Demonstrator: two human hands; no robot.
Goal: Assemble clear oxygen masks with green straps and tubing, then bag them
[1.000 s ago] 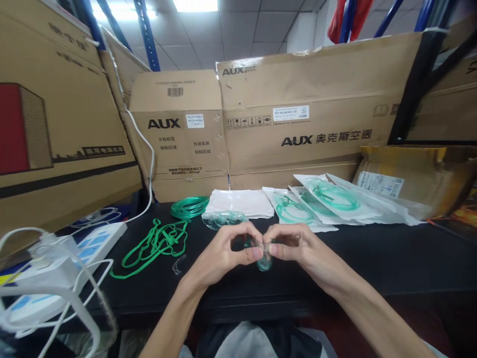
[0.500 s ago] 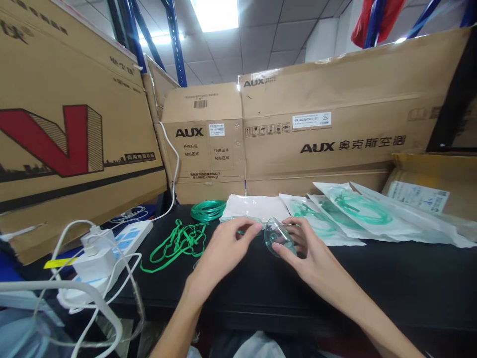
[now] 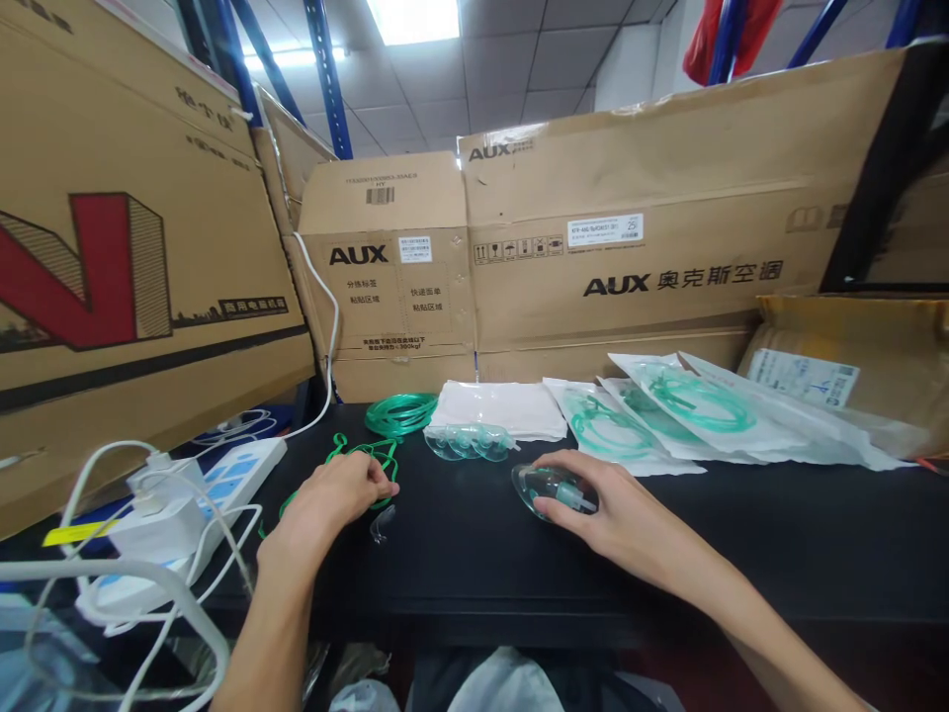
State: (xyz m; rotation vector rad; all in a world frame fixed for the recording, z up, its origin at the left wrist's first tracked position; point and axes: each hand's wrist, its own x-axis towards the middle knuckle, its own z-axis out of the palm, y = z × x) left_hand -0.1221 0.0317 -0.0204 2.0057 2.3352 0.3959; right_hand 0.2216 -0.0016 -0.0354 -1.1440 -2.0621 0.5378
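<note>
In my right hand (image 3: pixel 597 494), thumb and fingers curl round a clear oxygen mask (image 3: pixel 535 487) just above or on the black table; its pale green connector points toward the palm. My left hand (image 3: pixel 337 499) is over the tangled green elastic straps (image 3: pixel 382 450), fingertips closed on them and covering part of the tangle. Beside those fingertips lies a small clear bent piece (image 3: pixel 381 524), too faint to name. Farther back, several clear rounded plastic pieces (image 3: pixel 471 442) sit in a row at the front of a white packet (image 3: pixel 496 405).
A coil of green tubing (image 3: pixel 400 413) lies behind the straps. Several clear-fronted packs with green tubing (image 3: pixel 697 400) overlap at the right. On the left are a white power strip (image 3: pixel 244 475) and loose cables. Cardboard boxes (image 3: pixel 615 208) wall the back.
My left hand has left the mask area and moved left onto the green straps. My right hand has lowered and turned the mask. The view has shifted slightly right.
</note>
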